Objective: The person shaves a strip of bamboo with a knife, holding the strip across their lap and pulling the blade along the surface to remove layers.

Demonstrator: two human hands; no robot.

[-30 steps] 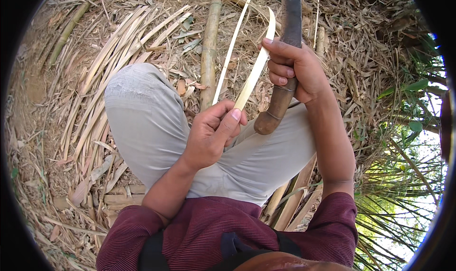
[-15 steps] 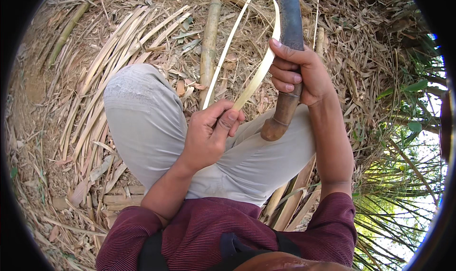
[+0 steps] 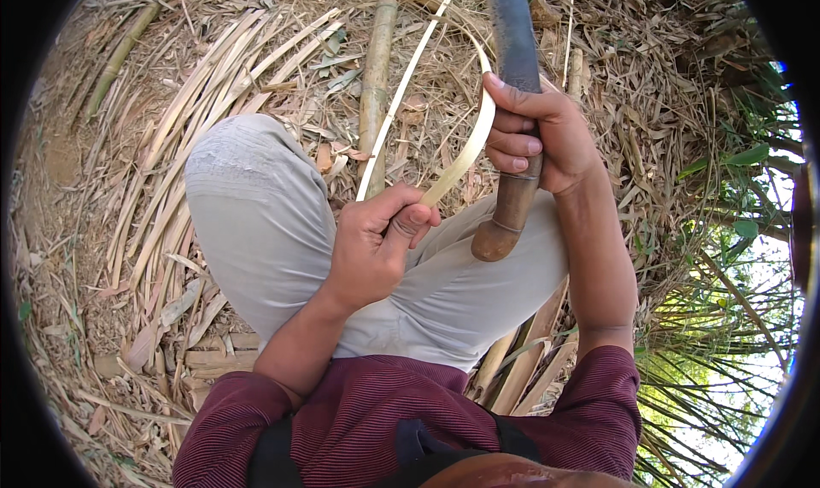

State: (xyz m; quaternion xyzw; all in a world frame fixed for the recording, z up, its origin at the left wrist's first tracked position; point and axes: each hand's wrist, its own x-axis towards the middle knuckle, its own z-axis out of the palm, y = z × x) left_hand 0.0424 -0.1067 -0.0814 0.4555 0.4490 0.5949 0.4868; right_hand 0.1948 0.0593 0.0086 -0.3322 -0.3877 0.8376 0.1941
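Pale bamboo strip [image 3: 465, 159] is pinched at its lower end between the thumb and fingers of my left hand [image 3: 371, 244], above my lap. From there it bows up to the thumb of my right hand [image 3: 547, 133] and curves away beyond. My right hand is closed round the knife, a large machete-like tool [image 3: 515, 39] with a dark blade and a brown wooden handle. The blade runs past the upper edge, so its tip is hidden. A second, narrower pale strip [image 3: 401, 103] rises from behind my left hand to the upper edge.
Many split bamboo strips [image 3: 184, 138] lie in a bundle on the leaf-covered ground at the left. A bamboo pole [image 3: 376, 86] lies ahead of my bent legs [image 3: 256, 206]. More split pieces [image 3: 530, 360] lie by my right side. Green plants [image 3: 743, 180] stand at the right.
The strip between my hands is more strongly bowed, and its far part now bends back to the left. The knife has tilted slightly and come a little nearer. My left hand has barely moved.
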